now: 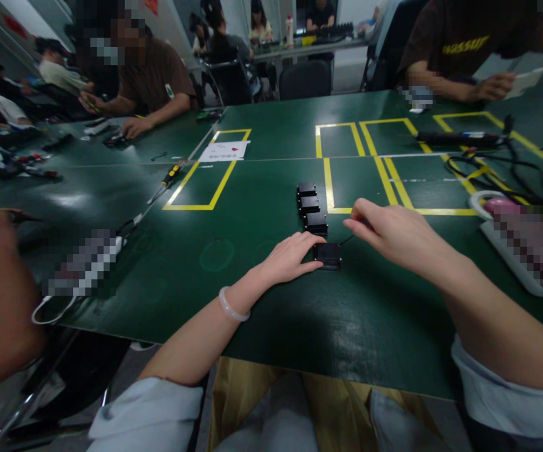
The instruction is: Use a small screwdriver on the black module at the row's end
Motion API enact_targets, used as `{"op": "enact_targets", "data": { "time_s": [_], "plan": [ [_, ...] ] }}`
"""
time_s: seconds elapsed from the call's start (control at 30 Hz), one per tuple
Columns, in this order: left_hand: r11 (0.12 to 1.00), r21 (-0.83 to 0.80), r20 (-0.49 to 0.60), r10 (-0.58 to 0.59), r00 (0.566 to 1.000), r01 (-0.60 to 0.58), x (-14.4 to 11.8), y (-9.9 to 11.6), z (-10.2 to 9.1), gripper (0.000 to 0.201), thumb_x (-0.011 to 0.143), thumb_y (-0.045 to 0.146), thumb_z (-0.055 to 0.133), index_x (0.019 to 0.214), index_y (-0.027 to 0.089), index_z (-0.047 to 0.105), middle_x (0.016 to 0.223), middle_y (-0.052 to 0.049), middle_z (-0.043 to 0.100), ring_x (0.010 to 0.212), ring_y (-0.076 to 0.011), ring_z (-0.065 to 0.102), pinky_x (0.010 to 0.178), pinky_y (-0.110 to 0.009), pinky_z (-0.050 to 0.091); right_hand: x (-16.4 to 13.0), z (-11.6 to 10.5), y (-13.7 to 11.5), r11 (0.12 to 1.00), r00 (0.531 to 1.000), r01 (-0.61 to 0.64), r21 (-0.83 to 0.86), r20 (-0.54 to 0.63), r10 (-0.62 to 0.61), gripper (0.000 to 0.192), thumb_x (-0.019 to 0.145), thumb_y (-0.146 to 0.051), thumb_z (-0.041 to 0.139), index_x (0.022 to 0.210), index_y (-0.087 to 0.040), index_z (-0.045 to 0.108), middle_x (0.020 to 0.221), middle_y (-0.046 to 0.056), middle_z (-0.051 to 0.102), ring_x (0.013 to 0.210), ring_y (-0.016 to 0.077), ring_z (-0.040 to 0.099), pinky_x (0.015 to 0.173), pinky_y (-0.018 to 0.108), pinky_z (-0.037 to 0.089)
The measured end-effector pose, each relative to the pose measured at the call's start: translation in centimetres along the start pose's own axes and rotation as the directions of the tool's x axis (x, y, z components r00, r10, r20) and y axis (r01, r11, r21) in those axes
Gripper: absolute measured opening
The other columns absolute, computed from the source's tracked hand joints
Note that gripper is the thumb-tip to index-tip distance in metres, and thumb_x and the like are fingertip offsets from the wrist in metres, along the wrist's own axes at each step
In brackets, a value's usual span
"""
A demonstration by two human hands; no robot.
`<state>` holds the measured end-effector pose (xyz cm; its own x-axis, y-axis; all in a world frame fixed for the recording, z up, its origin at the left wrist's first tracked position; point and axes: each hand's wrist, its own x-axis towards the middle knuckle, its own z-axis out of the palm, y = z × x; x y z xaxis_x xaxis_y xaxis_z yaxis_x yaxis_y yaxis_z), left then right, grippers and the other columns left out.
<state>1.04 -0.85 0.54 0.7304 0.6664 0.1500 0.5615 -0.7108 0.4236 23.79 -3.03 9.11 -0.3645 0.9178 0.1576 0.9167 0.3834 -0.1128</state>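
Observation:
My left hand [292, 257], with a pale bangle on its wrist, holds a small black box [328, 256] against the green tabletop, thumb and fingers at its left side. My right hand [379, 226] is closed around a thin dark rod-like tool [345, 240], which looks like a hex key. Its tip points down-left to the box's upper right corner; whether it touches a screw there I cannot tell. Just beyond, three similar black boxes stand in a row: a near one [316, 221], a middle one [309, 204] and a far one [306, 189]. Small shiny screw heads show at their sides.
Yellow tape rectangles [329, 188] mark the green table [271, 326]. To the left lie a screwdriver [171, 176], a paper sheet [224, 150] and a cabled phone-like device [85, 257]. Black cables [511, 166] and a white-edged device [511, 251] are on the right. Co-workers sit across and at left.

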Motion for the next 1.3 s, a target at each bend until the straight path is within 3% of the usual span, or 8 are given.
{"op": "enact_targets", "data": {
  "time_s": [0.4, 0.7, 1.03, 1.3],
  "plan": [
    [1.0, 0.002, -0.014, 0.009, 1.0, -0.009, -0.03, -0.16, 0.19, 0.038, 0.09, 0.036, 0.061, 0.124, 0.022, 0.048, 0.116, -0.006, 0.058, 0.103, -0.0225, 0.055, 0.087, -0.035, 0.047, -0.04, 0.32, 0.52, 0.999, 0.999, 0.024, 0.036, -0.031, -0.023, 0.016, 0.093, -0.037, 0.045, 0.096, -0.022, 0.049, 0.075, 0.002, 0.063, 0.062, 0.0166, 0.053, 0.052, 0.027, 0.025],
    [1.0, 0.008, -0.013, 0.009, 1.0, -0.009, 0.0, -0.11, 0.14, 0.038, 0.09, 0.037, 0.061, 0.123, 0.023, 0.049, 0.116, -0.007, 0.058, 0.104, -0.0229, 0.055, 0.089, -0.036, 0.047, 0.04, -0.03, -0.11, 0.998, 1.0, -0.019, -0.058, 0.001, 0.019, 0.033, 0.097, -0.048, 0.032, 0.093, -0.022, 0.051, 0.065, 0.003, 0.059, 0.057, 0.018, 0.052, 0.051, 0.028, 0.021],
    [1.0, 0.002, -0.003, -0.002, 1.0, 0.002, -0.03, -0.07, 0.09, 0.039, 0.091, 0.038, 0.06, 0.124, 0.022, 0.048, 0.116, -0.006, 0.058, 0.104, -0.0225, 0.055, 0.089, -0.036, 0.046, -0.07, -0.06, 0.04, 1.0, 1.0, -0.006, 0.011, -0.004, 0.006, 0.022, 0.096, -0.036, 0.035, 0.106, -0.021, 0.048, 0.074, 0.003, 0.063, 0.059, 0.0178, 0.053, 0.05, 0.028, 0.023],
    [1.0, -0.003, 0.001, -0.009, 1.0, 0.009, -0.04, 0.01, -0.01, 0.038, 0.09, 0.037, 0.06, 0.123, 0.023, 0.049, 0.116, -0.007, 0.058, 0.104, -0.0233, 0.055, 0.088, -0.037, 0.046, -0.04, -0.24, -0.28, 0.999, 1.0, -0.031, -0.03, 0.003, 0.031, 0.031, 0.096, -0.045, 0.033, 0.099, -0.021, 0.052, 0.069, 0.004, 0.063, 0.058, 0.0191, 0.054, 0.051, 0.029, 0.023]
  ]
}}
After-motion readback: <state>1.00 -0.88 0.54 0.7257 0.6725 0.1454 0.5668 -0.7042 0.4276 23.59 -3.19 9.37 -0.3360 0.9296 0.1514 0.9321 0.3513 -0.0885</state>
